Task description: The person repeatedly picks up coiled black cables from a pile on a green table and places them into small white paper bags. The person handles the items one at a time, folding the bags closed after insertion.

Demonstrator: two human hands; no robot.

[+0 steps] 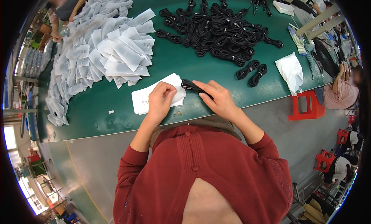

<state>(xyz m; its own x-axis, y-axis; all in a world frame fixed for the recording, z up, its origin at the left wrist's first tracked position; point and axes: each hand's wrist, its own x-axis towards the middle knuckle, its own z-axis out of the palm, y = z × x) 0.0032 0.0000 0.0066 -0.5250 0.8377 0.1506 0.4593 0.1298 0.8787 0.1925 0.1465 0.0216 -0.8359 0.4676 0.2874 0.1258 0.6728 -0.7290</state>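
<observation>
While the right grip (219,97) pinches a tightly looped black cable (189,85), the left grip (160,101) seemingly pinches a white pouch (140,95).

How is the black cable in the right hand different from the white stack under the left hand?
The cable is black; the stack is white. The cable is a looped bundle, while the stack is made of flat pieces. The right hand grips the cable, but the stack lies on the green table. Both are close to a hand.
</observation>
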